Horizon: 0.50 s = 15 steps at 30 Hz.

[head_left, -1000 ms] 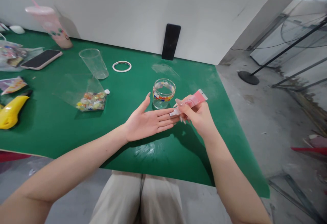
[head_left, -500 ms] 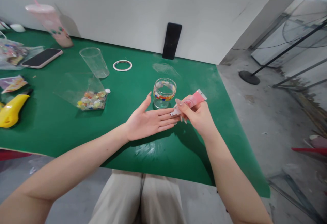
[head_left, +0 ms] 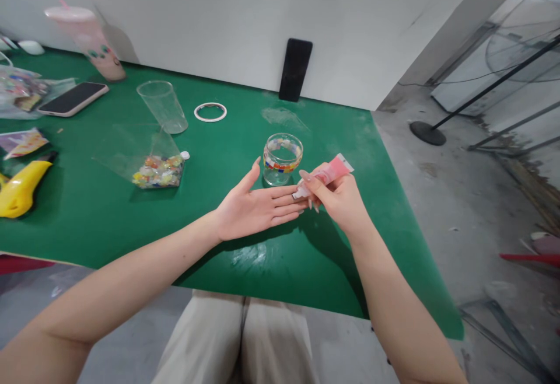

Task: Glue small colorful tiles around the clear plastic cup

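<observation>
Palm up and fingers stretched out, my left hand (head_left: pixel 251 212) is held over the green table. My right hand (head_left: pixel 339 197) pinches a pink and clear squeeze tube (head_left: pixel 328 175) between thumb and fingers. The tube's narrow tip points down to the left and lies at the fingers of my left hand; whether anything comes out of it, I cannot tell. Just behind both hands stands a small glass cup (head_left: pixel 275 177), upright, with a band of coloured square tiles round it. My left thumb points up beside the cup.
To the left lie a clear bag of colourful beads (head_left: pixel 160 174), a yellow-handled tool (head_left: pixel 21 188) and a phone (head_left: pixel 74 99). Farther back stand a clear plastic cup (head_left: pixel 163 110), a white ring (head_left: pixel 210 118), a pink tumbler (head_left: pixel 96 48) and a black phone-like slab (head_left: pixel 296 70) against the wall.
</observation>
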Motion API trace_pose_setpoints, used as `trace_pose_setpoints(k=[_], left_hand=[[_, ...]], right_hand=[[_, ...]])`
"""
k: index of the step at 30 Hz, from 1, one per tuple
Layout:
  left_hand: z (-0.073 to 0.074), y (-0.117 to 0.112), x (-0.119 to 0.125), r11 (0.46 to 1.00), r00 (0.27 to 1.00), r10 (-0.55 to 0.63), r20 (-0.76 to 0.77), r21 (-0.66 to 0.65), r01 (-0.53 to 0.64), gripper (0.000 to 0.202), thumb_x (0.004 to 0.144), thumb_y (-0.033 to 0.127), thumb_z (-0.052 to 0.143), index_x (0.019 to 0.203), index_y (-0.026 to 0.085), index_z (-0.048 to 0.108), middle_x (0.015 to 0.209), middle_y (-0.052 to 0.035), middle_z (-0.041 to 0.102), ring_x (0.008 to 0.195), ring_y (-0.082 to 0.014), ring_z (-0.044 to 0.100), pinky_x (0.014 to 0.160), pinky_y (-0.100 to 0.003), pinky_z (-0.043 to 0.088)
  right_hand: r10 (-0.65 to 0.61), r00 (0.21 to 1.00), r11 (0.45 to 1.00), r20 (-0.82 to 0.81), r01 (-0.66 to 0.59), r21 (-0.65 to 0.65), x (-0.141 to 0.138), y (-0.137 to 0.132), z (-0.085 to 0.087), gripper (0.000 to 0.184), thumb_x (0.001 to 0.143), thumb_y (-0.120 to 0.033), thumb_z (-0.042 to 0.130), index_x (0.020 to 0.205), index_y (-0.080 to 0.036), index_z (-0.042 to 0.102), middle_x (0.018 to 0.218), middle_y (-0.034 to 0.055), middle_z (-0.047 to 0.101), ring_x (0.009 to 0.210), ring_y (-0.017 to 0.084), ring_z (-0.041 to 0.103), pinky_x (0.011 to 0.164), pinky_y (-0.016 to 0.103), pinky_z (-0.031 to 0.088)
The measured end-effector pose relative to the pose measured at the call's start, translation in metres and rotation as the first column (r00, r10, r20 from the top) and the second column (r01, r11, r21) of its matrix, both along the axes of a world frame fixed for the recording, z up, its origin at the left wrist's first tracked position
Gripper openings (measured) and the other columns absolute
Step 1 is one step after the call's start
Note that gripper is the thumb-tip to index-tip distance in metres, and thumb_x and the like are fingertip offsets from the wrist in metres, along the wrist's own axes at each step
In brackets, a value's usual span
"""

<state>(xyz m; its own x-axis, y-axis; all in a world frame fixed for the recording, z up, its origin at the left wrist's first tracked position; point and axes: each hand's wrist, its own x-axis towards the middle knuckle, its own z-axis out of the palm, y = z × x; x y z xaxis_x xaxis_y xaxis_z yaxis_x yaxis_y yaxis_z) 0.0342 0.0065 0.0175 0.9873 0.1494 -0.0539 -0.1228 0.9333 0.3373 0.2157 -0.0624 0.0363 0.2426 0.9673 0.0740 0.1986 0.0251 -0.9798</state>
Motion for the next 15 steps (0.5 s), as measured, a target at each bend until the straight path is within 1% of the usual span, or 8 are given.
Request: trace_pose_setpoints(k=[7, 15], left_hand=[[0.0004, -0.0006, -0.0005, 1.0, 1.0, -0.003, 0.015, 0.013, 0.003, 0.091, 0.088, 0.068, 0.015, 0.146, -0.001, 0.015, 0.144, -0.0196, 0.041, 0.139, -0.0256, 0.027, 0.114, -0.038, 0.01], [0.0005, -0.0002, -0.0008, 1.0, 1.0, -0.008, 0.005, 0.027, 0.008, 0.091, 0.088, 0.068, 0.016, 0.147, 0.0, 0.012, 0.147, -0.0188, 0.036, 0.14, -0.0253, 0.024, 0.114, -0.038, 0.01]], right_hand=[[-0.028, 0.999, 0.999, 0.031, 0.027, 0.021, -0.0016, -0.0009, 0.0017, 0.036, 0.075, -0.048, 0.068, 0.061, -0.017, 0.056, 0.045, -0.0048, 0.05, 0.038, 0.008, 0.046, 0.041, 0.023, 0.04], [-0.026, 0.999, 1.0, 0.027, 0.025, 0.011, -0.0034, -0.0014, 0.0046, 0.035, 0.076, -0.047, 0.067, 0.062, -0.017, 0.056, 0.044, -0.0049, 0.051, 0.037, 0.008, 0.046, 0.041, 0.022, 0.04]])
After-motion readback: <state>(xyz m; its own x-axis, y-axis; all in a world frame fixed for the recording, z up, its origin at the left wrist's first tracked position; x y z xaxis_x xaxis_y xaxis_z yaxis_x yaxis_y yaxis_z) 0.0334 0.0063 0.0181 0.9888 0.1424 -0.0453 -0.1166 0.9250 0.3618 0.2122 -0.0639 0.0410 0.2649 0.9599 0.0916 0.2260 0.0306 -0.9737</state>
